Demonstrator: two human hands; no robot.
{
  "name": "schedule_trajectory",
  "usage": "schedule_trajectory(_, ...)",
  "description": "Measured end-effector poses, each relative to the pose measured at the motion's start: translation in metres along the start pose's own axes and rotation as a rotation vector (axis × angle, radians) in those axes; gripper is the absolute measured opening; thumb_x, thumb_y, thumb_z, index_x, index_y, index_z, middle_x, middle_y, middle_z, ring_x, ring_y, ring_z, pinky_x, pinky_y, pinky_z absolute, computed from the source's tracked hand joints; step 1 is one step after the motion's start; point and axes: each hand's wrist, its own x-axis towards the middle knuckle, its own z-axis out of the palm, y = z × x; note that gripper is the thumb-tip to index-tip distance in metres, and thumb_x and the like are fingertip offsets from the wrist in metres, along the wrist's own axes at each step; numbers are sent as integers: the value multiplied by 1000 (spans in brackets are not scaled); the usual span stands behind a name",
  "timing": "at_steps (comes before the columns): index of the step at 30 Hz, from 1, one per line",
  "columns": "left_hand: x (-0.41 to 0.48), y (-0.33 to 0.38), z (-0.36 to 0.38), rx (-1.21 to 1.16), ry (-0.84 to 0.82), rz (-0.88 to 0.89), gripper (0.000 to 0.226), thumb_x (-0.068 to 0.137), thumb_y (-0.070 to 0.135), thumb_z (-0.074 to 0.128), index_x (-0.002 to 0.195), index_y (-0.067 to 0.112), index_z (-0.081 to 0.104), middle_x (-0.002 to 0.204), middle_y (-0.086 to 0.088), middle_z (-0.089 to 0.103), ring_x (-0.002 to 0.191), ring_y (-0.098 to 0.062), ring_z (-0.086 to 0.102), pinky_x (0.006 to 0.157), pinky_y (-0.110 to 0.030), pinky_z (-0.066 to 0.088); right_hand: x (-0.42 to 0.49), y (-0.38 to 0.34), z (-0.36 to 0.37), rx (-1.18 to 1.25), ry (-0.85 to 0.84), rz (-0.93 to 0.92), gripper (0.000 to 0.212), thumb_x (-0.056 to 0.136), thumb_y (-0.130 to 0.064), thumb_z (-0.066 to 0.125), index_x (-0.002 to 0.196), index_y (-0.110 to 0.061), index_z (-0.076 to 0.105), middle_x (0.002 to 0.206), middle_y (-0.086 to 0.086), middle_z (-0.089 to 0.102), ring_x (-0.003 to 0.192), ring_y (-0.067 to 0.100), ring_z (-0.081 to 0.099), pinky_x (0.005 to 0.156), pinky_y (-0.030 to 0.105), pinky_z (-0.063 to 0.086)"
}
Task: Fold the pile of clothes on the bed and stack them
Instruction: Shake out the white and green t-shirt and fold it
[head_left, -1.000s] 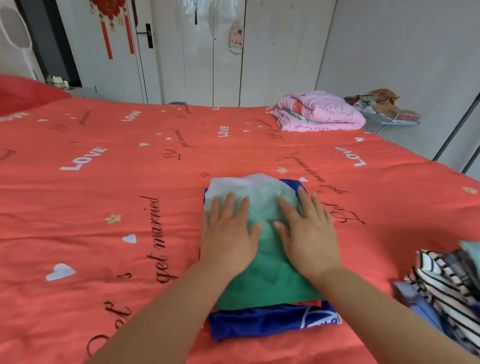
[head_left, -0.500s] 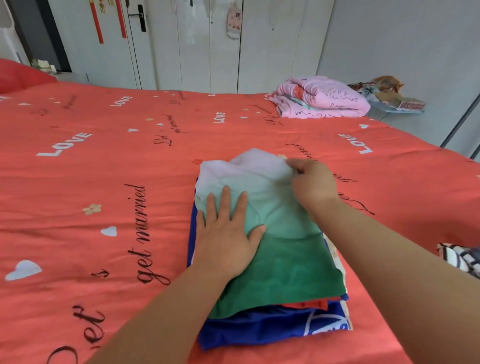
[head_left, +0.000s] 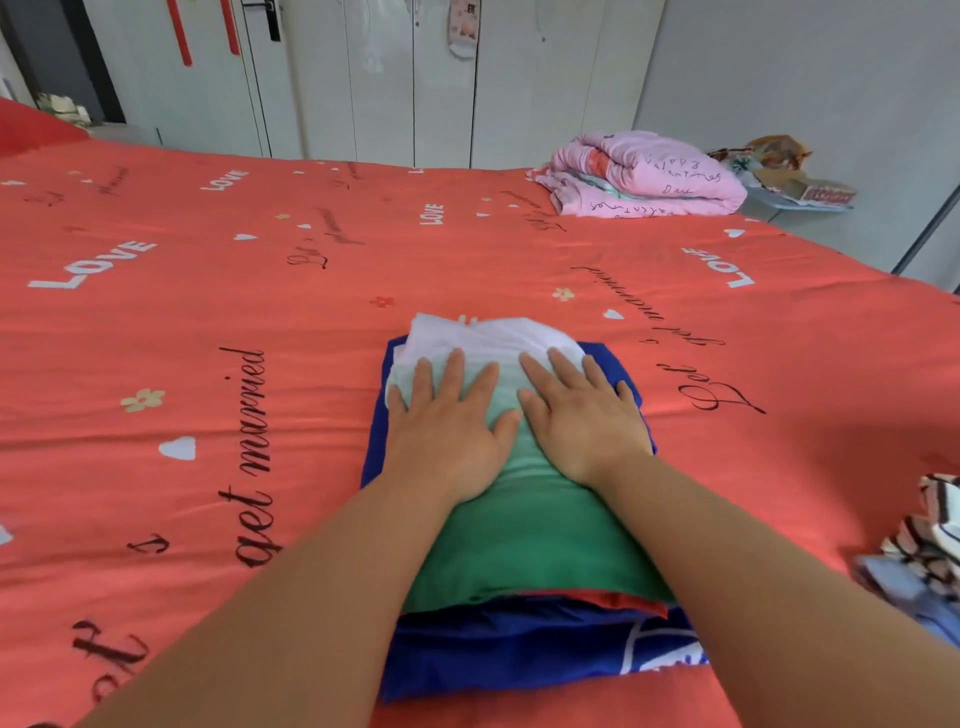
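Fingers (head_left: 453, 376) are lying straight, slightly spread; left hand (head_left: 447, 441) and right hand (head_left: 584, 426) are pressing flat on the green-white shirt (head_left: 524, 540), which is topping the stack over the blue garment (head_left: 519, 654), near-middle of the bed (head_left: 208, 415). Likely smoothing it down. Next move is calling for reaching right to the striped pile (head_left: 935, 525).

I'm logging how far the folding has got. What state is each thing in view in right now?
left hand, open, pressing flat on the green-white garment
right hand, open, pressing flat on it too
green-white garment, folded, on top of the others
red garment, directly beneath it, only an edge shows
blue garment, folded, lowest
striped clothes, unfolded, heaped at right
pink quilt, folded
wardrobe doors, closed
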Motion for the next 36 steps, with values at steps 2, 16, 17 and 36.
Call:
schedule_trajectory(2,7,-4,6,-1,-20,5,60,93,58,21,147,39,2,157,4,-11,144,-26,-10,116,-50,-1,6,0,6,2,2,2,50,98,-48,17,146,-41,7,157,-10,3,145,22,-1,114,50,5)
schedule_trajectory(16,-147,-26,-59,7,-130,87,44,96,37,36,135,18,42,140,-1,41,126,-20,42,103,-30,35,-145,-26,-39,31,-166,46,44,100,-35,26,143,-26,29,150,-5,24,139,22,20,112,42,21)
schedule_trajectory(17,-166,-30,-71,20,-95,104,42,93,36,35,127,19,51,129,0,51,119,-19,48,97,-28,40,-160,-35,-47,73,-145,27,43,98,-35,32,140,-23,35,145,-3,32,134,22,28,110,38,27)
schedule_trajectory(36,-504,-217,-200,-30,-7,-403,46,82,39,31,115,20,56,118,-2,56,116,-23,50,93,-30,41,-367,-345,-96,164,-179,-625,44,92,-25,47,135,-16,42,136,4,40,127,21,38,108,28,30)
